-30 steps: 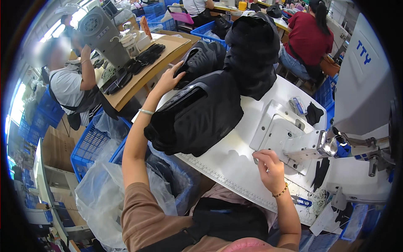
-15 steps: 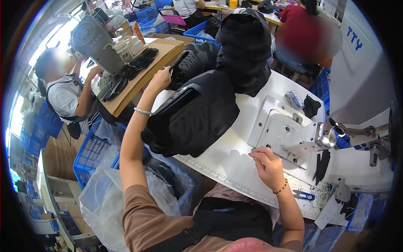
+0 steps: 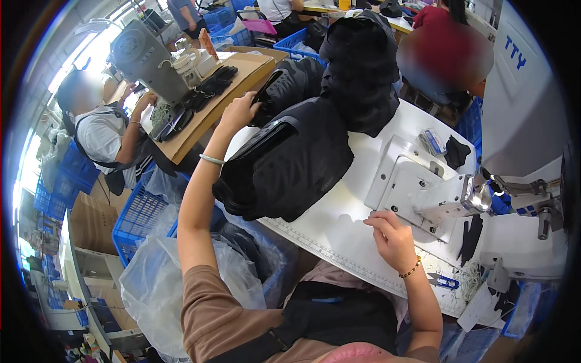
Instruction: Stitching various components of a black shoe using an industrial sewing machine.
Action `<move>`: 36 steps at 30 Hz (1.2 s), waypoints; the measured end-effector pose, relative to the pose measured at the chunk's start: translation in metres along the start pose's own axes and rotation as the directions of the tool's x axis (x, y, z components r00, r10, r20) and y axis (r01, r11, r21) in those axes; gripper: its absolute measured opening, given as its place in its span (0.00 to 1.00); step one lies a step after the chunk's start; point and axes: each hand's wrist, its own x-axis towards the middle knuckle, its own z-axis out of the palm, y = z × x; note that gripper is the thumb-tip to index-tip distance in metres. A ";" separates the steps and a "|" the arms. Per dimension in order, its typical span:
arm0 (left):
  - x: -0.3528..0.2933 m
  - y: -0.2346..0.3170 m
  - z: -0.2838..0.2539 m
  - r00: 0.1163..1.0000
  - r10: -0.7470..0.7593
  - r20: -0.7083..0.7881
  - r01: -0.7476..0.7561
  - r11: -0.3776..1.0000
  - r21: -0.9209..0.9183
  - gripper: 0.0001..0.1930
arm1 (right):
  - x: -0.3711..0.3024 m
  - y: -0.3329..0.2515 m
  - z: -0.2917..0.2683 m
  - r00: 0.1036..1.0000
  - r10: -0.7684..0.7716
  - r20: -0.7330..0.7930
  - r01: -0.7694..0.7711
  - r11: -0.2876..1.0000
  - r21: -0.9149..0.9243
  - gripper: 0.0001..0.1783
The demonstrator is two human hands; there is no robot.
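Observation:
My left hand (image 3: 241, 112) reaches past the front black stack to the far-left stack of black fabric pieces (image 3: 292, 81), which look like shoe uppers. Its fingers are closed on the edge of a piece there; the fingertips are partly hidden. Below and to the right, a larger stack of black fabric pieces (image 3: 296, 163) lies on the white table, beside my left forearm. My right hand (image 3: 392, 242) is over the table's near part, fingers loosely bent and apart, with nothing visible in them. Near it stands the sewing machine's white arm (image 3: 445, 202).
A tall black pile (image 3: 360, 72) stands at the back. Thread snips (image 3: 445, 281), loose threads (image 3: 471, 279) and black strips (image 3: 470, 239) lie at right. A small clear box (image 3: 432, 142) sits behind the machine base. Blue crate (image 3: 136, 221) at left; a co-worker (image 3: 100, 130) sits beyond.
The whole view has shifted slightly, moving the scene a little to the right. Both hands keep nearly the same pose and place by the stacks and the table.

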 end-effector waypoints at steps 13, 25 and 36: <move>0.037 0.043 -0.012 0.956 -0.265 0.122 0.290 0.910 -0.296 0.24 | 0.001 -0.003 0.001 1.000 -0.002 0.026 0.002 1.000 0.010 0.11; -0.002 0.038 -0.029 0.982 -0.170 0.083 0.165 0.556 -0.815 0.12 | -0.001 -0.001 0.001 0.999 0.000 0.044 0.000 1.000 -0.001 0.11; 0.006 0.023 -0.014 0.980 -0.143 0.135 0.197 0.679 -0.707 0.15 | 0.000 0.002 0.002 0.998 0.029 0.056 -0.029 1.000 0.009 0.10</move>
